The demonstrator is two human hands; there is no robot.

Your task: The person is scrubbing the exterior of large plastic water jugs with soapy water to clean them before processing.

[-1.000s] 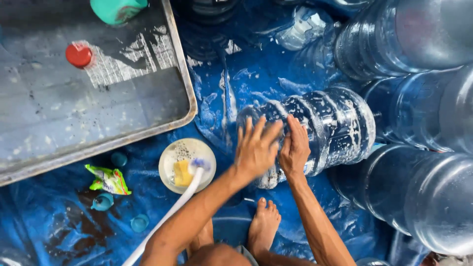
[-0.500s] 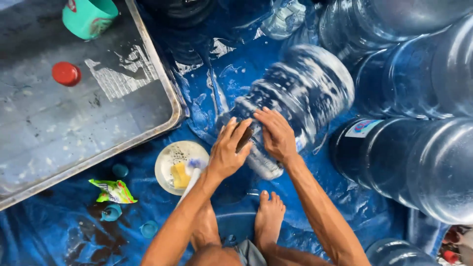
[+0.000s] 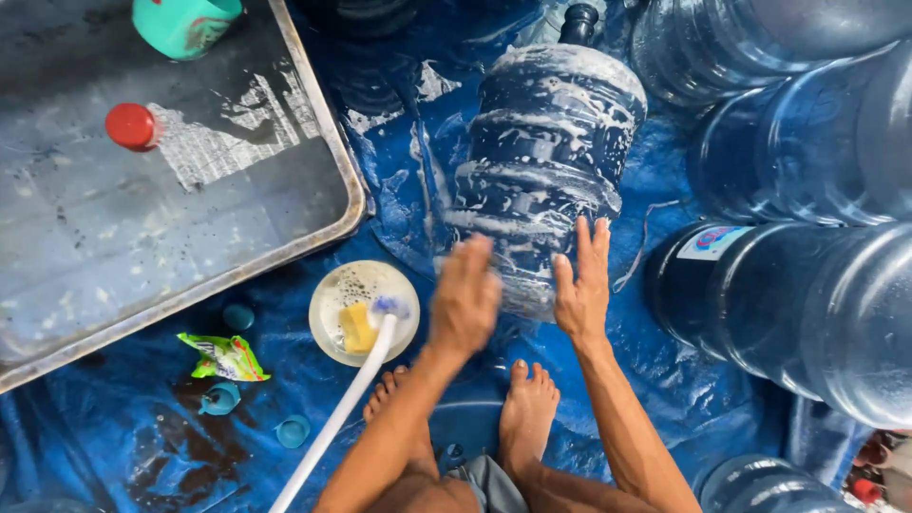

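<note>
Both hands lie open-palmed, fingers spread, on the soapy water jug [image 3: 546, 171]: left hand [image 3: 464, 299], right hand [image 3: 581, 285]. The jug lies flat, long axis and neck toward twelve o'clock.

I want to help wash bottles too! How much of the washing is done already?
Done: the big water jug lying on the blue tarp is covered in white soap suds. In hand: the left hand and right hand are both on the jug's bottom end; the left looks blurred. Left: no suds show on the other jugs nearby. The yellow sponge sits in the bowl, unused.
</note>
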